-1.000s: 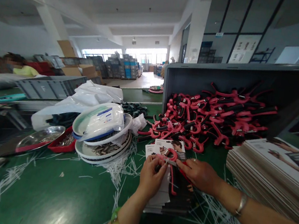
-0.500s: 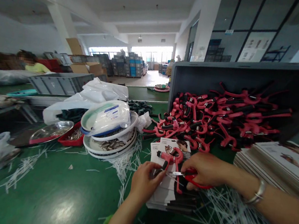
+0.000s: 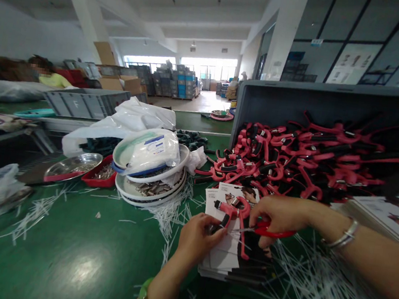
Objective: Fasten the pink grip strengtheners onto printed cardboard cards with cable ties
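Observation:
A red-and-black spring clamp lies on a pile of printed cards in front of me. My left hand is closed, thumb and fingers pinching one dark handle of the clamp. In my right hand is a pair of scissors with red handles. Their blades point left, across the space between the clamp's handles, close to a thin white tie. Whether the blades touch the tie I cannot tell. My right fingers partly hide the scissors' loops.
Many similar clamps spill from a tipped grey crate. Loose white ties lie at the right, beside another card stack. Stacked round trays and a red tray stand left. Another person is far left.
The view has shifted slightly, so the scene sits farther right. My left hand keeps its hold on the clamp. The scissors stay by it, with more of their red handles showing.

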`<state>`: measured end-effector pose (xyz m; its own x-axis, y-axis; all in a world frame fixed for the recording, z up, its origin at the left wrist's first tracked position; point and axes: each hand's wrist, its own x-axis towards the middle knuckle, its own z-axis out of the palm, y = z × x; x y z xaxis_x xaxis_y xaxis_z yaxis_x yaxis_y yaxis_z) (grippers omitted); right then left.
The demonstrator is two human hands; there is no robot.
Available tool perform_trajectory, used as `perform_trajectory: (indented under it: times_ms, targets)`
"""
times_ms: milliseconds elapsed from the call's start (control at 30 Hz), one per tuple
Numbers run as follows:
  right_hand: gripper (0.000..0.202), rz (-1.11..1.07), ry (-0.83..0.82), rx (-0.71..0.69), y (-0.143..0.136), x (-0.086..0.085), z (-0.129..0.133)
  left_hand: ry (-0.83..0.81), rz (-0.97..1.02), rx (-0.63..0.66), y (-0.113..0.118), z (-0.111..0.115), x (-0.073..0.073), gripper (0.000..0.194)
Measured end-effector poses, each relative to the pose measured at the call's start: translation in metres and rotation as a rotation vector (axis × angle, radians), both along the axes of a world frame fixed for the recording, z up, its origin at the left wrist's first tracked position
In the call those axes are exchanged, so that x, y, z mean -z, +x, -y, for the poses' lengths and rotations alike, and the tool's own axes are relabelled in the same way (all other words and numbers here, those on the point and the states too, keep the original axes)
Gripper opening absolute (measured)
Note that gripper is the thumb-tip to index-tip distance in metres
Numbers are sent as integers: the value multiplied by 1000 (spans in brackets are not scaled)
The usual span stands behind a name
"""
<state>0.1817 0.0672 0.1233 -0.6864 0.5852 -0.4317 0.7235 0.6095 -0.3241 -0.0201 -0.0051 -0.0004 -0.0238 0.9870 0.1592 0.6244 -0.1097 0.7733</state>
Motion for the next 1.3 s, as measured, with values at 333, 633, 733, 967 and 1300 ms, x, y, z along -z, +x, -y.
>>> perform_trajectory:
  times_ms: [333, 633, 733, 967, 1300]
  targets:
    - [44, 160, -41, -113, -24, -1, -4, -11, 61, 34, -3, -3, 5, 26]
    - [50, 196, -186, -61, -31, 4, -23, 6, 171, 75, -6, -10, 13, 30]
    - [53, 161, -258, -28, -27, 13, -30, -18, 195, 76, -8, -11, 12, 31]
    - [41, -14, -338, -76, -19, 23, -26, -42, 245, 100, -10, -12, 12, 32]
    - [41, -173, -450, 228, 42, 23, 12, 193, 116, 98, -16, 5, 8, 25]
